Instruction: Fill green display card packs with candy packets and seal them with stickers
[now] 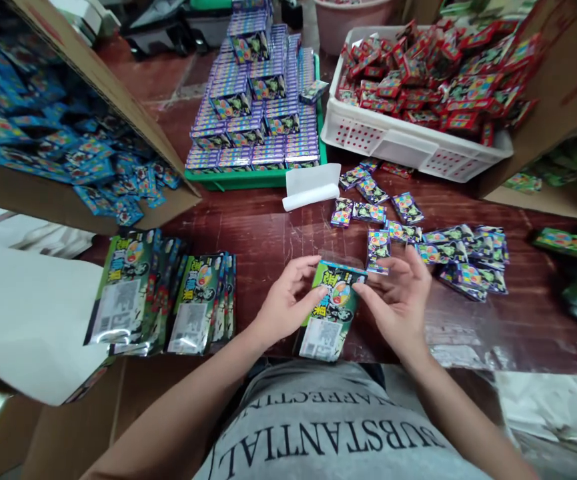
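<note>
A green and black candy pouch (332, 310) with a white label panel leans toward me at the table's front edge. My left hand (293, 297) is closed on its left side, thumb across the front. My right hand (398, 300) pinches the top right corner, its thumb on the front and its other fingers curled, partly behind. To the left lie overlapping stacks of matching pouches (195, 303). Just beyond my right hand, small purple candy packets (378, 247) lie loose, and more are heaped in a pile (468, 257) to the right.
A green tray (248, 179) holds stacked purple boxes (258, 87). Beside it stands a white basket (408, 143) of red packets (418, 73). Cardboard boxes flank both sides, the left one with blue packets (68, 147). A rolled white paper (312, 188) lies near the tray.
</note>
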The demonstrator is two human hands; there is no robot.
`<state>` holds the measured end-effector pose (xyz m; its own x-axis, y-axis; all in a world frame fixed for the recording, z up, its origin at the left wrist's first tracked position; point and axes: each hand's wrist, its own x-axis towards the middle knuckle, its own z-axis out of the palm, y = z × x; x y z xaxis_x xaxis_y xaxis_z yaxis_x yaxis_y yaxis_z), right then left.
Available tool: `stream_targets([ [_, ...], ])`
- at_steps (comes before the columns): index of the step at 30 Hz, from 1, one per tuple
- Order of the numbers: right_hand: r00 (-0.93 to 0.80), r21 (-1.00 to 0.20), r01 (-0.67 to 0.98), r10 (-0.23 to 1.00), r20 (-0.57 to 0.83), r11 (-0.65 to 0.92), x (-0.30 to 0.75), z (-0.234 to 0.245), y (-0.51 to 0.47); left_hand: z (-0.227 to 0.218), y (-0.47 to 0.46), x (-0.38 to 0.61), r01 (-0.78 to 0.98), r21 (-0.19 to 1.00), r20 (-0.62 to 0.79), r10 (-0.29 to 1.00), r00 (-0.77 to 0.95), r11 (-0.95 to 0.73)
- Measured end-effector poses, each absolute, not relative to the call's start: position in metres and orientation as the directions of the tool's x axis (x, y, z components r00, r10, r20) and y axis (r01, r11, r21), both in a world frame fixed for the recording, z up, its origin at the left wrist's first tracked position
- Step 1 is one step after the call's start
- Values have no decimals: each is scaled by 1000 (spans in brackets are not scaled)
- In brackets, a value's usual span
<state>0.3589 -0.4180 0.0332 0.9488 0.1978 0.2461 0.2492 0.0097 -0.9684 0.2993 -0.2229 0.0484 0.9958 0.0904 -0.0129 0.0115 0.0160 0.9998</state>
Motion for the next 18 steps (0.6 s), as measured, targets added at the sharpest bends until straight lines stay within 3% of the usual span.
stream_targets([
  [2,951,-969,246,198,238,-15,353,27,-418,44,-222,295,48,999,-49,67,997,17],
  [7,896,-987,145,432,100,-72,352,22,-425,44,-212,291,99,994,-97,46,994,-48],
  [14,911,-995,95,405,75,-30,357,29,-411,48,-210,297,75,993,-94,223,970,94],
  [18,882,-987,157,456,120,-43,357,37,-410,53,-207,298,91,996,-86,167,982,-18],
])
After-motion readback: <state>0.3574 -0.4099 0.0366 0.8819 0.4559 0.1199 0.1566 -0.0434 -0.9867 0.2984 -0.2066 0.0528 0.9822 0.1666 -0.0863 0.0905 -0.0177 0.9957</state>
